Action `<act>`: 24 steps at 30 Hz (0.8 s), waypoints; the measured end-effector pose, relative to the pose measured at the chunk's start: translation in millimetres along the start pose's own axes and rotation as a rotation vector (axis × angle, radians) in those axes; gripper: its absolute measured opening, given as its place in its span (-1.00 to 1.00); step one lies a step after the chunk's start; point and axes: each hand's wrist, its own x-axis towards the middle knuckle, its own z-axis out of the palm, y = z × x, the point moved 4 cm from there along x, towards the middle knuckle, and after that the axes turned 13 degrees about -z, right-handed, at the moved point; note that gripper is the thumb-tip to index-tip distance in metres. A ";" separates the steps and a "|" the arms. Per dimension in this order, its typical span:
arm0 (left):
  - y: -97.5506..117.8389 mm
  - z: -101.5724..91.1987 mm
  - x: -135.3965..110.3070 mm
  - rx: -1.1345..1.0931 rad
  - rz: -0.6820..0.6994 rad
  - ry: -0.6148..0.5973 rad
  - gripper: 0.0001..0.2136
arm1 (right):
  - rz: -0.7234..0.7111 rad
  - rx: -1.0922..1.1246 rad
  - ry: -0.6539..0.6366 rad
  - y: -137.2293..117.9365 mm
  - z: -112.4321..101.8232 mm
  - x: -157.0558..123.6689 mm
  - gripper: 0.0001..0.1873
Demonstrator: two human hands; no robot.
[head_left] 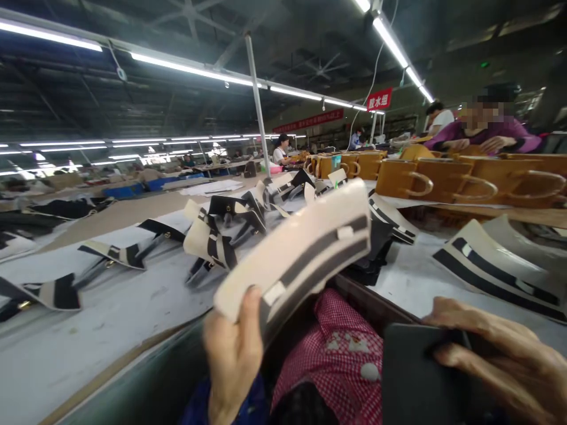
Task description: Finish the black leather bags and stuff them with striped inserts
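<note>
My left hand grips the lower left end of a curved cream panel with black strips, thumb on its near face. The panel is tilted up over the table edge, and two small white tabs show on its strips. At the lower right, my right hand pinches a flat black piece between thumb and fingers. That piece is dark and blurred, so its kind is not clear. Just beyond the right hand lie similar curved cream panels with black strips.
Several black-and-cream pieces with metal fittings are spread over the white-covered table. Brown pieces with looped handles stand in a row at the right back. Behind them a person in purple works with both hands. A red checked cloth covers my lap.
</note>
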 end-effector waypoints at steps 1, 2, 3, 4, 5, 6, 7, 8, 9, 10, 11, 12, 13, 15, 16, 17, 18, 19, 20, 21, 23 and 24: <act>0.2 23.2 -2.4 -0.031 -0.025 -0.153 -0.69 | -0.025 0.033 -0.013 -2.8 3.9 4.4 -0.83; -1.2 47.4 -6.2 -0.077 -0.068 -0.337 -0.70 | -0.050 0.071 -0.031 -4.9 9.7 8.8 -0.86; -4.3 69.5 -11.0 -0.152 -0.145 -0.500 -0.71 | -0.075 0.107 -0.050 -6.3 16.7 12.8 -0.87; -8.3 87.8 -16.1 -0.228 -0.230 -0.620 -0.71 | -0.092 0.133 -0.076 -6.5 24.8 15.7 -0.89; -11.4 101.5 -20.7 -0.266 -0.271 -0.690 -0.70 | -0.105 0.145 -0.101 -6.0 32.9 17.5 -0.90; -14.3 110.9 -24.7 -0.298 -0.306 -0.735 -0.70 | -0.113 0.144 -0.120 -4.9 40.5 17.9 -0.90; -16.5 116.0 -27.6 -0.318 -0.326 -0.753 -0.69 | -0.112 0.131 -0.136 -3.4 47.1 17.1 -0.90; -17.9 117.7 -29.5 -0.330 -0.341 -0.758 -0.69 | -0.106 0.111 -0.144 -2.1 52.3 15.5 -0.90; -18.3 116.9 -30.9 -0.345 -0.360 -0.765 -0.68 | -0.098 0.090 -0.144 -1.3 56.1 13.7 -0.92; -17.5 114.4 -31.7 -0.357 -0.372 -0.770 -0.68 | -0.095 0.073 -0.136 -1.4 58.4 12.2 -0.94; -15.6 110.8 -32.2 -0.362 -0.375 -0.777 -0.68 | -0.098 0.065 -0.124 -2.4 59.5 11.3 -0.94; -12.7 106.8 -32.6 -0.361 -0.368 -0.784 -0.68 | -0.106 0.064 -0.113 -4.3 59.8 11.4 -0.90; -9.0 102.8 -32.9 -0.353 -0.352 -0.791 -0.67 | -0.118 0.071 -0.107 -6.7 59.5 12.4 -0.86; -0.3 96.2 -34.2 -0.328 -0.305 -0.811 -0.64 | -0.151 0.086 -0.102 -12.7 58.2 16.8 -0.80; 4.1 93.8 -35.0 -0.322 -0.283 -0.824 -0.64 | -0.168 0.088 -0.103 -15.7 57.4 19.5 -0.80; 8.7 91.8 -36.0 -0.322 -0.258 -0.841 -0.63 | -0.184 0.083 -0.104 -18.7 56.8 22.1 -0.81; 13.1 90.1 -36.9 -0.328 -0.229 -0.853 -0.63 | -0.198 0.072 -0.102 -21.4 56.2 24.4 -0.82; 17.1 88.5 -37.7 -0.337 -0.199 -0.862 -0.64 | -0.213 0.058 -0.096 -24.1 55.7 26.1 -0.83; 20.6 86.9 -38.3 -0.349 -0.173 -0.864 -0.65 | -0.226 0.039 -0.088 -26.7 55.4 27.4 -0.82; 23.4 85.5 -38.8 -0.362 -0.151 -0.863 -0.66 | -0.237 0.017 -0.075 -29.2 55.1 28.2 -0.81; 26.8 83.2 -39.6 -0.387 -0.129 -0.860 -0.68 | -0.257 -0.033 -0.042 -34.1 54.4 29.0 -0.79; 27.8 82.5 -40.0 -0.399 -0.123 -0.859 -0.69 | -0.267 -0.053 -0.028 -36.4 54.3 29.2 -0.78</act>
